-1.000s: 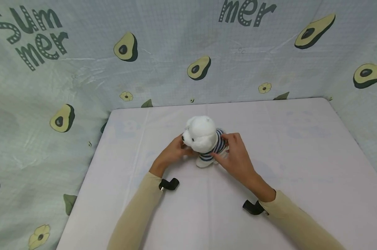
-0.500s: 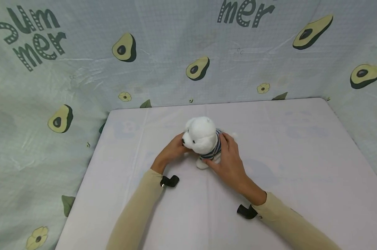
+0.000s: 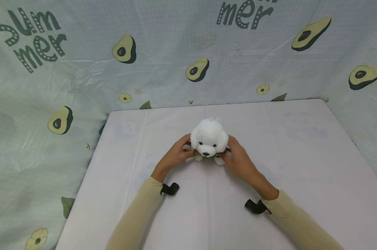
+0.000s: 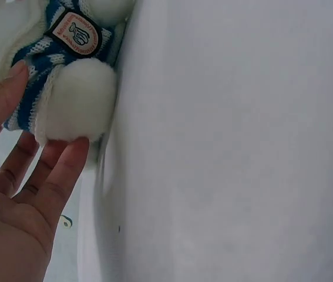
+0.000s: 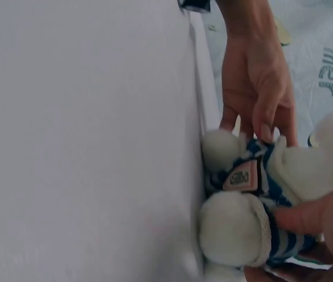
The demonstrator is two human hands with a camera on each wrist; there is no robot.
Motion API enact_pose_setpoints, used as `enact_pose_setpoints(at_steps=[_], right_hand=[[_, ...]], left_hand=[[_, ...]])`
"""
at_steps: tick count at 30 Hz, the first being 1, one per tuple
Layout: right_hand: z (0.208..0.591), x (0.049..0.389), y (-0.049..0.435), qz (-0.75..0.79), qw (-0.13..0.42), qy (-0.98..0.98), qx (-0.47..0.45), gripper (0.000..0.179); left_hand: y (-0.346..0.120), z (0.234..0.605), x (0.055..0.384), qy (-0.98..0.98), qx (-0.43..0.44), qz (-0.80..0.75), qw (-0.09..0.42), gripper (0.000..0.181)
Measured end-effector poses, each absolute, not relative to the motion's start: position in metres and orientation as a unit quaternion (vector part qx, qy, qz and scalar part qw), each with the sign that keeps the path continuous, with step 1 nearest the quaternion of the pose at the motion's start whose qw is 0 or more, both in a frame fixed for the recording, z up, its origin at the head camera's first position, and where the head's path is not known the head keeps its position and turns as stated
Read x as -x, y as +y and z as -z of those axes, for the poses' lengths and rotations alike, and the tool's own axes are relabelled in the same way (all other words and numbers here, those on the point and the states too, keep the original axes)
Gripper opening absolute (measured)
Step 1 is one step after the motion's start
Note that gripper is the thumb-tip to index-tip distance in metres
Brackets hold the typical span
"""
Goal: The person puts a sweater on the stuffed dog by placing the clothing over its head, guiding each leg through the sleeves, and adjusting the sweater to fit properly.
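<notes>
A white plush dog [image 3: 209,135] in a blue-and-white striped sweater sits upright on the white-covered table [image 3: 188,215], facing the head camera. My left hand [image 3: 175,152] holds its side. In the left wrist view the thumb lies on the sweater [image 4: 34,97] and the fingertips touch a round white paw [image 4: 81,100]. On the opposite side my right hand [image 3: 240,158] grips the dog, thumb against the striped sleeve in the right wrist view. A patch [image 5: 242,176] shows on the dog's chest. Its back is hidden in the head view.
A pale cloth [image 3: 163,52] printed with avocados, flowers and lettering hangs behind the table and along its sides. The table's far edge [image 3: 254,103] runs behind the dog. A black wrist mount [image 3: 170,189] sits on the left cuff, another black mount [image 3: 255,207] on the right.
The plush dog has turned from facing left to facing the head camera. My right hand shifted along its body, then back to the right, while the left stayed at its side.
</notes>
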State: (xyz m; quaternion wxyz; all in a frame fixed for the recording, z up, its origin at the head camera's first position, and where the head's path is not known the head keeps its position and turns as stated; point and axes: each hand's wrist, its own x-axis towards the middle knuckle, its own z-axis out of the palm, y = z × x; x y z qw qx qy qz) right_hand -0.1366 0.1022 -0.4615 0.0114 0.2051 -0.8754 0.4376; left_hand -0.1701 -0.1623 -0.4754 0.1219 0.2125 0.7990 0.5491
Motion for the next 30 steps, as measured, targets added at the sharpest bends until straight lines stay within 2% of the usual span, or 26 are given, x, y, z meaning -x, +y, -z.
enact_pose_setpoints(at_steps=[6,15,30], right_hand=[[0.463,0.144,0.111,-0.466,-0.029,-0.855,-0.225,0.068],[0.469,0.147,0.106,-0.481,0.019,-0.846,-0.231,0.067],[0.474,0.163,0.104,-0.474,0.021,-0.844,-0.251,0.065]], left_hand=[[-0.159,0.475,0.162,0.804,-0.212,-0.544,0.115,0.065],[-0.16,0.471,0.162,0.811,-0.199,-0.542,0.092,0.054],[-0.161,0.469,0.163,0.813,-0.187,-0.546,0.083,0.058]])
